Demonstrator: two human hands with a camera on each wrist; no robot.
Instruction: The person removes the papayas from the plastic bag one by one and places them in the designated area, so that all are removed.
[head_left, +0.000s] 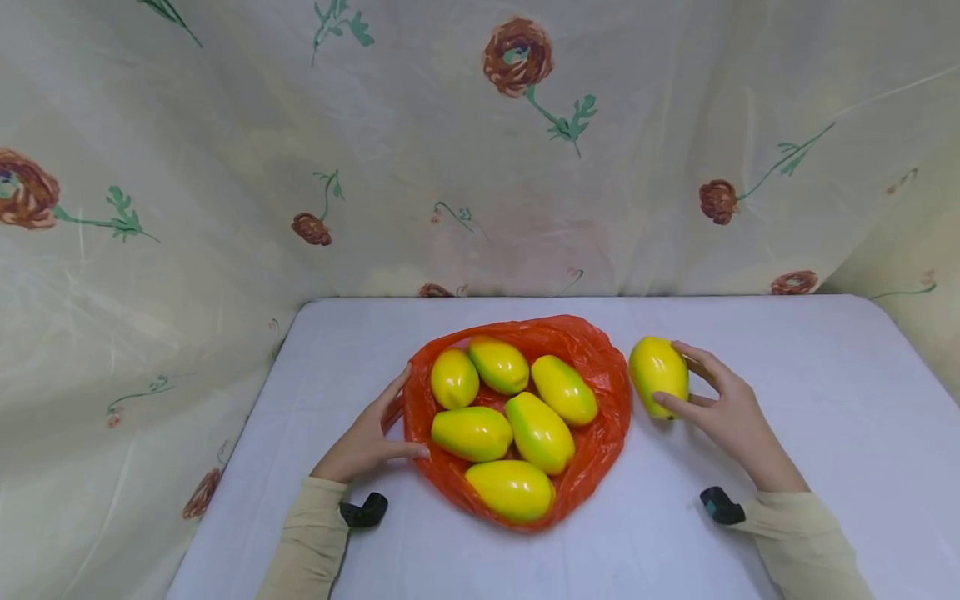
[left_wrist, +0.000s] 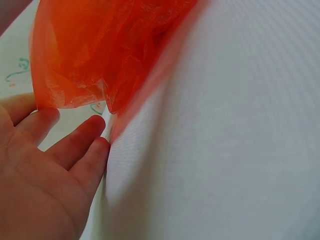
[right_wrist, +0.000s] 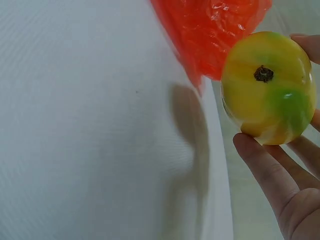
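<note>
My right hand (head_left: pixel 723 408) holds a glossy yellow-green papaya (head_left: pixel 654 375) between thumb and fingers, just right of a red plastic bag (head_left: pixel 607 358). In the right wrist view, the dark stem end of this papaya (right_wrist: pixel 287 95) faces the camera. The bag lies wide open with its rim spread, and several papayas (head_left: pixel 540 433) rest inside it. At the bag's left side is my left hand (head_left: pixel 367 437), thumb and fingers spread along the rim. The left wrist view has its fingertips (left_wrist: pixel 47 117) at the edge of the red plastic.
A white cloth covers the table (head_left: pixel 795 367), which has rounded far corners. Behind and to the left hangs a pale curtain (head_left: pixel 405 125) with brown flowers. Each sleeved wrist carries a small black device, one near the left hand (head_left: pixel 363 510) and one near the right.
</note>
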